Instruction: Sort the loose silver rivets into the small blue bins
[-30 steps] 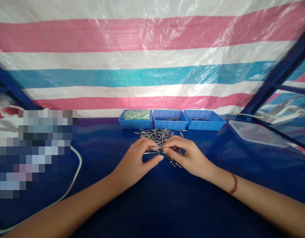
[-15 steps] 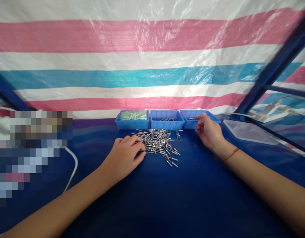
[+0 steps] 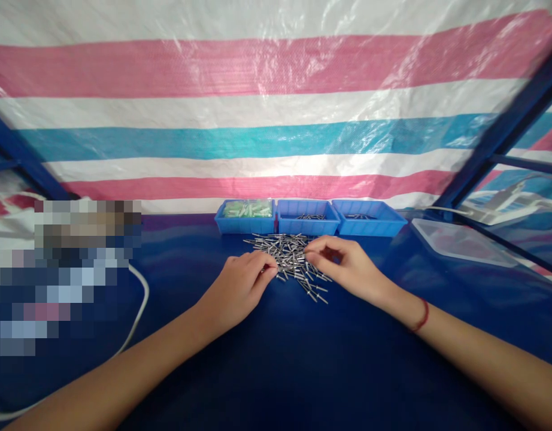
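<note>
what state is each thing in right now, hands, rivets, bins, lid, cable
left hand: fingers pinched together at the pile
right hand: thumb and forefinger curled, at the pile
rivets: loose, heaped
left bin: holds green-and-white pieces
middle bin: partly filled
right bin: a few pieces inside
clear plastic piece: lying flat
white cable: loosely curved

Three bins stand side by side near the far edge of a tabletop [image 3: 303,371], with a rivet pile [image 3: 287,251] before the left and middle ones.
The left bin [image 3: 244,226] holds small tubular parts [image 3: 248,209]; rivets lie in the middle bin [image 3: 308,227] and right bin [image 3: 370,227]. A plastic lid [image 3: 464,242] lies toward the far right corner, a cord [image 3: 143,302] along the left side, a tarpaulin [image 3: 258,66] behind.
</note>
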The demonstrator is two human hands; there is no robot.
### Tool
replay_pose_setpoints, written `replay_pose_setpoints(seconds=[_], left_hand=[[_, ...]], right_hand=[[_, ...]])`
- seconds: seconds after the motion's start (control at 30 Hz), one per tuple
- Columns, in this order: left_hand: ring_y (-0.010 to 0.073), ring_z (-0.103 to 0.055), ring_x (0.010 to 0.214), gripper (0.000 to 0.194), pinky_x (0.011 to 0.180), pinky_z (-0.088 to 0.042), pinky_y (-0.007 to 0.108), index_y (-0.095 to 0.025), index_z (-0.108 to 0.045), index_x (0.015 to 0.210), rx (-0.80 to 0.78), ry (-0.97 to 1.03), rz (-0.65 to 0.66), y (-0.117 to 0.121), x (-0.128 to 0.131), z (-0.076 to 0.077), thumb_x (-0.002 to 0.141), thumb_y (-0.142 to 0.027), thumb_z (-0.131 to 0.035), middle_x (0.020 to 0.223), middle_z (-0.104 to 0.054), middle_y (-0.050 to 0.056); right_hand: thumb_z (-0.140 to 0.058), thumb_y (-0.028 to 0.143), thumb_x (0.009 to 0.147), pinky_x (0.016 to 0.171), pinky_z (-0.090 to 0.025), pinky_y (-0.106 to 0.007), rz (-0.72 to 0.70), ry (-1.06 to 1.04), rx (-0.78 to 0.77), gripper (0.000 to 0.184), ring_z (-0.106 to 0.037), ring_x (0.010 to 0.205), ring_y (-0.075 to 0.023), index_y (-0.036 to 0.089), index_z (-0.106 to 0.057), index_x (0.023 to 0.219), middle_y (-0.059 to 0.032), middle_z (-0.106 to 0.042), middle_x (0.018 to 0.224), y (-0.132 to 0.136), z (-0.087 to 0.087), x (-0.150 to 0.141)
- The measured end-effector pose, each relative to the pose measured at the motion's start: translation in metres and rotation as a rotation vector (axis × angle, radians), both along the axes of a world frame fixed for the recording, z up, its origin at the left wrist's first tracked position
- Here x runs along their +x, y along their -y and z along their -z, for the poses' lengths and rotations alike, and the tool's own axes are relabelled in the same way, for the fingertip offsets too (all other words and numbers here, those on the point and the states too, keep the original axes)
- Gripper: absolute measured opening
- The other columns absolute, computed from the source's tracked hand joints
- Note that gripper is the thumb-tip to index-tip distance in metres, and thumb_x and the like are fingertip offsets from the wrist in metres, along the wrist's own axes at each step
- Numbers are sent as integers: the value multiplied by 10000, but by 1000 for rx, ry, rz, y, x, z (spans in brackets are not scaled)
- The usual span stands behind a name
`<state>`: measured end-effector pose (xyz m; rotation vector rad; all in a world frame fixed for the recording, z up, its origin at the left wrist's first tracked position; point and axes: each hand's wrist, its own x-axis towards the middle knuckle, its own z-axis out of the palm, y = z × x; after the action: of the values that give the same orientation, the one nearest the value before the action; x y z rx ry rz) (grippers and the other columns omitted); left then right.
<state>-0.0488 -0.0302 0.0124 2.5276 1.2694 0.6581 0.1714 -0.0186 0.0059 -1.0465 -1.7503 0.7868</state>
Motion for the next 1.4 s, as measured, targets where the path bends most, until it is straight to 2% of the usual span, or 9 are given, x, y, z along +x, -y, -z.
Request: replay_pose_setpoints(seconds=[0.07, 0.17, 0.57, 0.67, 0.77, 0.93, 1.23, 1.4], left_hand=[[153, -590, 825, 134, 753, -382, 293, -190, -557, 919, -36, 74, 9, 3, 2, 2, 935, -237, -432, 863, -638, -13], [139, -594, 794, 130, 739, -397, 270, -188, -565, 919, -61, 132, 20, 7, 4, 4, 929, -236, -444, 843, -635, -18], [144, -595, 757, 123, 717, -427, 268, -192, -570, 891, -68, 176, 27, 8, 6, 3, 904, -244, -461, 820, -634, -5], [140, -584, 758, 93, 721, -435, 263, -197, -564, 934, -58, 208, 55, 10, 7, 2, 865, -231, -512, 834, -624, -5], [146, -578, 805, 164, 758, -435, 274, -201, -566, 994, -43, 217, 82, 12, 7, 2, 832, -231, -564, 878, -620, 2], [140, -578, 797, 91, 760, -429, 276, -192, -602, 909, -71, 198, 102, 11, 7, 2, 864, -239, -538, 867, -618, 5], [137, -562, 773, 35, 732, -431, 270, -189, -569, 849, 19, 246, 55, 9, 7, 2, 850, -221, -554, 822, -594, 1], [140, -557, 773, 30, 735, -433, 281, -191, -555, 844, 61, 263, 53, 12, 7, -1, 850, -220, -552, 816, -586, 4]], right_hand=[[-636, 301, 765, 551, -415, -262, -82, 71, 83, 160, -519, 593, -113, 160, -660, 837, -24, -634, 726, 8, 2, -7], [-633, 289, 783, 534, -411, -260, -113, 72, 126, 149, -516, 582, -111, 154, -660, 839, -26, -624, 710, 13, 4, -13], [-626, 245, 800, 493, -390, -226, -108, 59, 136, 98, -482, 547, -88, 160, -661, 765, -12, -619, 670, 17, 2, -15], [-619, 240, 802, 482, -387, -226, -96, 59, 140, 96, -482, 539, -87, 159, -656, 767, -13, -618, 667, 18, 1, -15], [-614, 226, 805, 488, -388, -228, -111, 59, 155, 85, -484, 541, -88, 160, -653, 769, -5, -602, 649, 19, 1, -16], [-608, 220, 811, 498, -393, -232, -130, 56, 180, 77, -492, 546, -89, 164, -650, 781, -3, -599, 654, 20, 1, -16], [-588, 228, 817, 519, -418, -244, -118, 91, 187, 83, -519, 568, -105, 166, -638, 791, -18, -610, 683, 20, 1, -15], [-576, 201, 816, 568, -444, -254, -123, 156, 251, 73, -535, 605, -115, 179, -633, 777, -12, -593, 673, 19, 2, -14]])
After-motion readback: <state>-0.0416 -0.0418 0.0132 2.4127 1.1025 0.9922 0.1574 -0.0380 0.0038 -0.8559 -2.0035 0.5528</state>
